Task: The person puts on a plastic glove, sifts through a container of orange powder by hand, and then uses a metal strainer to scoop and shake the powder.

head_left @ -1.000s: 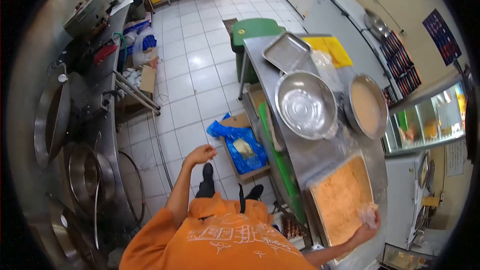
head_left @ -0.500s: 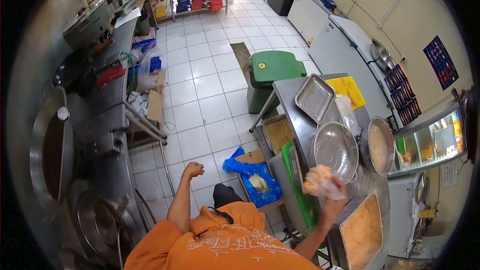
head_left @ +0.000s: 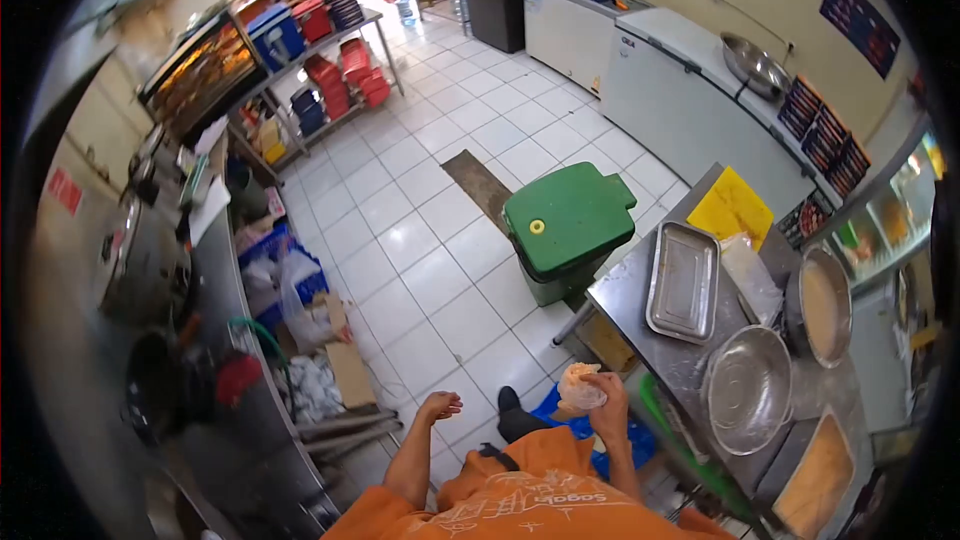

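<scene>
My right hand [head_left: 608, 402] is closed around a coated, orange-tinted food piece [head_left: 578, 385], with what looks like thin clear plastic against it. It is in front of my body, left of the steel table [head_left: 640, 290]. My left hand [head_left: 440, 405] hangs over the floor with its fingers curled and nothing visible in them. On the steel table are a rectangular tray [head_left: 684, 280], a round steel bowl [head_left: 748, 390], a bowl of pale batter [head_left: 824, 306] and a deep pan of orange breading [head_left: 817, 480].
A green lidded bin [head_left: 570, 220] stands on the tiled floor beyond the table. Along the left runs a steel counter [head_left: 230, 340] with pots. Chest freezers [head_left: 680, 90] line the right wall. A cardboard box and bags [head_left: 310, 310] lie beneath the counter edge.
My right hand has moved from over the steel table to in front of my body, carrying the food piece. The view has turned, and the table now appears further right.
</scene>
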`<state>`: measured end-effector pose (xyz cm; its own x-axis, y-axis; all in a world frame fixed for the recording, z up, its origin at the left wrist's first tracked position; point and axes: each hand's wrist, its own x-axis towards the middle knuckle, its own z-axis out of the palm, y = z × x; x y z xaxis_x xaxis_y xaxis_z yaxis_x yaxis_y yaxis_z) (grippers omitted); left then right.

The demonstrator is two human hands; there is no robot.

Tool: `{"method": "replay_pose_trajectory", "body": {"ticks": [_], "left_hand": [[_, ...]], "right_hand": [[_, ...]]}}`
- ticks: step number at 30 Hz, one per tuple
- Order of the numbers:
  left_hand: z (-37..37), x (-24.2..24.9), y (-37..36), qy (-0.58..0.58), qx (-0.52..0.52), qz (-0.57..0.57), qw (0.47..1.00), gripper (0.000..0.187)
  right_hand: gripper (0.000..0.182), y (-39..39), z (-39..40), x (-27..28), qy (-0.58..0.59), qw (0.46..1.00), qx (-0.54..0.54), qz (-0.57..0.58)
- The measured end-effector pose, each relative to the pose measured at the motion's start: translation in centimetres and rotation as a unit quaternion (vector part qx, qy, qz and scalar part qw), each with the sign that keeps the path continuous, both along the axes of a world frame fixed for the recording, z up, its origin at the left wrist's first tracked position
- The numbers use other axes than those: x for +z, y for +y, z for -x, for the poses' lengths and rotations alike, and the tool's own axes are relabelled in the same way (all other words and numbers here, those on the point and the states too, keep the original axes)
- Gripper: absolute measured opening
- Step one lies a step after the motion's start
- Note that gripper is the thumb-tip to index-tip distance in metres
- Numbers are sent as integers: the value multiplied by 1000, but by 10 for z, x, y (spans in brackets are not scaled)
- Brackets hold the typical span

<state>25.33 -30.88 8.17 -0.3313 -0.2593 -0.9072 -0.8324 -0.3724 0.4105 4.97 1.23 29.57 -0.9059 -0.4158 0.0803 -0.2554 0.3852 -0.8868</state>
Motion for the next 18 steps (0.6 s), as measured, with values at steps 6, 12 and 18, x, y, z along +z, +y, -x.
{"method": "replay_pose_trajectory", "body": {"ticks": [6, 12, 18], "left_hand": [[121, -25, -123, 93, -55, 126, 986, 28], [374, -56, -221, 235, -229, 310, 892, 42], [591, -77, -244, 252, -329, 260, 872, 54]], "right_hand": [[32, -76, 55, 12, 12, 999, -43, -11], [34, -141, 102, 4, -11, 987, -155, -30], [34, -217, 112, -10, -102, 935, -336, -48]]}}
